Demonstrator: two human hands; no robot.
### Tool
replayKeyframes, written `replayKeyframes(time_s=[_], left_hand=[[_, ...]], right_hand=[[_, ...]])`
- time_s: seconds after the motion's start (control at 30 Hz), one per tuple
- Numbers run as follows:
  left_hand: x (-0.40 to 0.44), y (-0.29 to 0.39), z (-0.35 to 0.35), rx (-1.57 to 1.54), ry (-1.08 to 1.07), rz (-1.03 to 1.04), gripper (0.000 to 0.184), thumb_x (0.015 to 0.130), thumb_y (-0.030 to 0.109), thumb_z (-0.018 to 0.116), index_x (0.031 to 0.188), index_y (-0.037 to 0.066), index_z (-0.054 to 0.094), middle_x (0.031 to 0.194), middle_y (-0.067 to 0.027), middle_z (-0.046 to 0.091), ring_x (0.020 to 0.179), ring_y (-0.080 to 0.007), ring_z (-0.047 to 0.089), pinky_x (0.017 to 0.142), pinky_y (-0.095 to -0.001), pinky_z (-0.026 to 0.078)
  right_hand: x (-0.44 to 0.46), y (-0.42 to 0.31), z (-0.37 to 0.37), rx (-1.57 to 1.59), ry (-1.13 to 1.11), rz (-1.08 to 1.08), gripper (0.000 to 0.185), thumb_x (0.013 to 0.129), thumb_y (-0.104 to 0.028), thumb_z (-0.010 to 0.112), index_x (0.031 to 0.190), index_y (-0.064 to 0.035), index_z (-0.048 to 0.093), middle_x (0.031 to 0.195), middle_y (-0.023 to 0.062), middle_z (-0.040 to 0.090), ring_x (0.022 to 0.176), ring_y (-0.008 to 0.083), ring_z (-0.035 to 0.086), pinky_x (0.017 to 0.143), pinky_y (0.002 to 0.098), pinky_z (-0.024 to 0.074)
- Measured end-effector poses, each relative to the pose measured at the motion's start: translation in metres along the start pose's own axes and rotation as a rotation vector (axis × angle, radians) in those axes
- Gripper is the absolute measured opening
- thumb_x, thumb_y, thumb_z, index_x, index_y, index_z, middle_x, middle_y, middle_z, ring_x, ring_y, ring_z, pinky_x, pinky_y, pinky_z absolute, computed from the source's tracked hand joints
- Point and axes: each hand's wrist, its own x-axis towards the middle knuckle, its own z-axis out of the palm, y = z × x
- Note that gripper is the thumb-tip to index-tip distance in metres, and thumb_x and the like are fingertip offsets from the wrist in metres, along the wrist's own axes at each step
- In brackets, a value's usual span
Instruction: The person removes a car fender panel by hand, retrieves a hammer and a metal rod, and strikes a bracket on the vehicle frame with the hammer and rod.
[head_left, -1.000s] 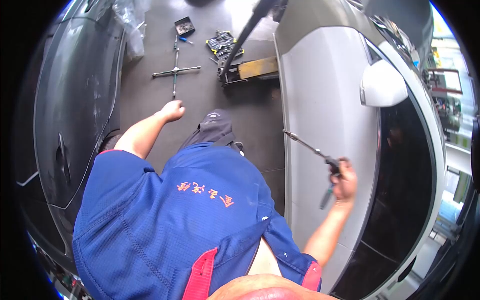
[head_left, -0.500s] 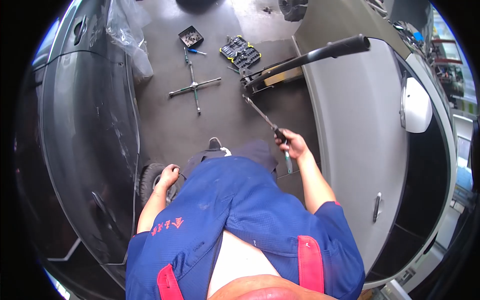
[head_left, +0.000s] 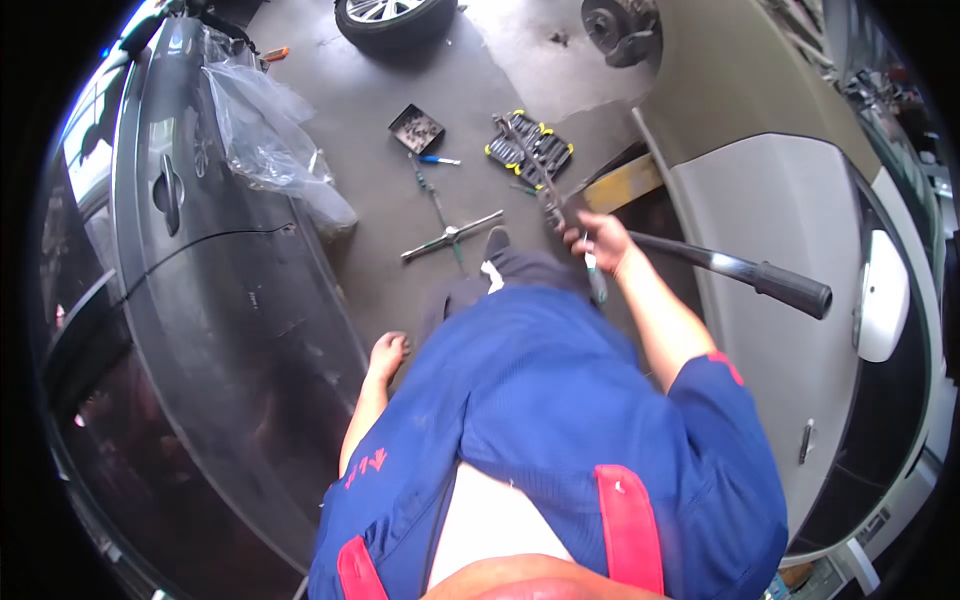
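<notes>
My right hand [head_left: 603, 238] is closed round a long metal-shafted tool [head_left: 530, 150]. Its shaft points up and away, over the socket set [head_left: 540, 160] in the view. A green handle end [head_left: 597, 282] sticks out below the same fist; I cannot tell whether this is one tool or two. Just right of that hand runs the long black handle [head_left: 740, 268] of a yellow floor jack [head_left: 625, 185]. My left hand [head_left: 388, 352] hangs low beside the dark car door, fingers curled, with nothing visible in them.
A four-way lug wrench [head_left: 450, 236], a blue-handled screwdriver [head_left: 440, 160] and a black tray [head_left: 417, 130] of small parts lie on the floor. A dark car [head_left: 240, 330] with plastic sheeting [head_left: 265, 125] flanks the left, a grey car [head_left: 780, 200] the right. A wheel [head_left: 395, 20] lies ahead.
The view has shifted forward and turned. My right hand has come closer to the jack, tool still in it. The jack handle now slants down to the right instead of upward.
</notes>
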Motion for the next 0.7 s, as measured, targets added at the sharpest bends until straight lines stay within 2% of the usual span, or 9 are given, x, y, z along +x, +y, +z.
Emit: replayKeyframes(time_s=[0.2,0.3,0.33,0.37,0.43,0.57,0.63,0.67,0.7], left_hand=[[0.091,0.077,-0.069,-0.072,0.104,-0.142,0.029,0.103,0.020,0.054,0.122,0.002,0.067,0.095,-0.0080,0.073,0.075,-0.0150,0.068,0.063,-0.0296,0.052],[0.218,0.013,-0.112,-0.324,-0.136,-0.076,0.031,0.100,0.021,0.056,0.118,-0.001,0.070,0.096,-0.0111,0.075,0.078,-0.0221,0.070,0.068,-0.0361,0.057],[0.246,0.044,-0.115,0.325,-0.062,-0.001,0.033,0.099,0.024,0.060,0.115,-0.002,0.073,0.099,-0.0140,0.077,0.084,-0.0255,0.072,0.079,-0.0398,0.058],[0.274,0.080,-0.126,0.293,-0.146,-0.166,0.033,0.097,0.025,0.063,0.113,-0.002,0.075,0.102,-0.0151,0.077,0.091,-0.0238,0.073,0.086,-0.0388,0.057],[0.352,0.161,-0.150,0.486,-0.295,-0.059,0.034,0.096,0.023,0.063,0.115,-0.002,0.074,0.104,-0.0152,0.077,0.097,-0.0209,0.071,0.088,-0.0368,0.056],[0.523,0.402,-0.193,0.857,-0.395,0.043,0.040,0.092,0.031,0.060,0.116,0.002,0.074,0.113,-0.0256,0.074,0.111,-0.0368,0.071,0.098,-0.0442,0.054],[0.612,0.569,-0.226,1.175,-0.318,0.310,0.039,0.091,0.028,0.058,0.115,0.003,0.075,0.113,-0.0261,0.073,0.112,-0.0385,0.070,0.097,-0.0461,0.055],[0.697,0.624,-0.251,1.299,-0.256,0.465,0.032,0.088,0.024,0.057,0.103,0.003,0.075,0.104,-0.0237,0.075,0.103,-0.0399,0.072,0.091,-0.0489,0.058],[0.766,0.700,-0.265,1.749,-0.282,0.838,0.025,0.089,0.023,0.057,0.094,0.005,0.074,0.093,-0.0209,0.073,0.090,-0.0377,0.072,0.081,-0.0491,0.059]], right_hand=[[0.078,-0.110,0.034,-0.034,0.176,-0.036,0.021,0.108,-0.017,0.053,0.119,0.0006,0.055,0.106,0.0128,0.059,0.081,0.0181,0.059,0.054,0.0246,0.0477],[0.104,-0.162,0.045,-0.044,0.350,-0.217,0.024,0.110,-0.020,0.052,0.119,0.0026,0.054,0.106,0.0138,0.055,0.081,0.0201,0.059,0.058,0.0258,0.0515],[0.112,-0.176,0.041,-0.047,0.419,-0.270,0.026,0.111,-0.021,0.050,0.117,0.0039,0.054,0.105,0.0134,0.056,0.081,0.0203,0.059,0.060,0.0271,0.0525],[0.122,-0.191,0.032,-0.019,0.397,-0.281,0.025,0.111,-0.020,0.050,0.116,0.0039,0.054,0.101,0.0124,0.057,0.083,0.0206,0.060,0.061,0.0297,0.0544],[0.141,-0.215,0.015,0.097,0.526,-0.389,0.024,0.111,-0.018,0.050,0.115,0.0044,0.056,0.097,0.0119,0.059,0.077,0.0199,0.060,0.063,0.0319,0.0535],[0.165,-0.220,-0.021,0.323,0.822,-0.557,0.021,0.108,-0.018,0.055,0.111,0.0029,0.057,0.094,0.0120,0.061,0.072,0.0216,0.063,0.057,0.0338,0.0544],[0.164,-0.216,0.014,0.420,0.843,-0.599,0.020,0.108,-0.019,0.054,0.112,0.0009,0.055,0.092,0.0107,0.060,0.074,0.0209,0.063,0.060,0.0345,0.0569],[0.176,-0.206,0.035,0.604,0.899,-0.693,0.019,0.108,-0.019,0.054,0.110,0.0001,0.055,0.091,0.0102,0.059,0.072,0.0203,0.062,0.059,0.0337,0.0568],[0.185,-0.193,0.045,0.775,0.962,-0.781,0.018,0.108,-0.019,0.053,0.109,-0.0007,0.055,0.091,0.0097,0.059,0.071,0.0197,0.062,0.059,0.0329,0.0568]])
